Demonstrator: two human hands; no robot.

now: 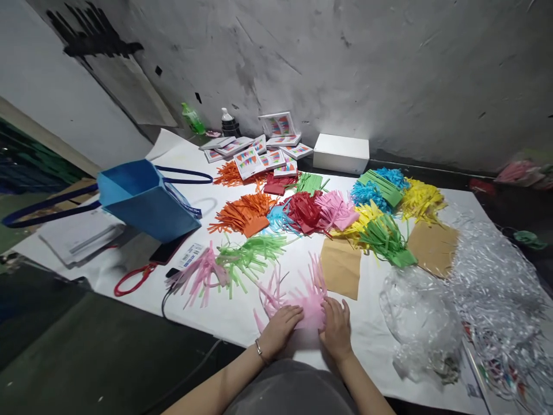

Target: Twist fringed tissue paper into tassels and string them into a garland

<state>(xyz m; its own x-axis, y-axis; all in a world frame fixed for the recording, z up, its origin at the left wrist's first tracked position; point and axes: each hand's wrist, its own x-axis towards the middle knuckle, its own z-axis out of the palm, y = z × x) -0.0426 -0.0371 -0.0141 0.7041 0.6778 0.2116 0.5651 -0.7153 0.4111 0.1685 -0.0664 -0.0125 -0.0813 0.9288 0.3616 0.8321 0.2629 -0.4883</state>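
Observation:
A sheet of pink fringed tissue paper [310, 310] lies at the table's front edge, its cut strips pointing away from me. My left hand [281, 329] rests on its left part, with the fingers together on the paper. My right hand [336, 327] is at its right edge; the thumb side touches the paper and the fingers are partly apart. Left of them lie a pink fringed bunch [206, 275] and a light green fringed bunch [248, 256]. Just behind the right hand is a brown cardboard piece [340, 268].
Orange [244, 214], red [305, 212], yellow [421, 199] and other fringed bunches spread across the back. A blue bag [147, 199] and a phone [170, 251] are at left. Clear plastic wrap [421, 323] and shredded film [496, 288] lie at right. A white box [341, 154] stands near the wall.

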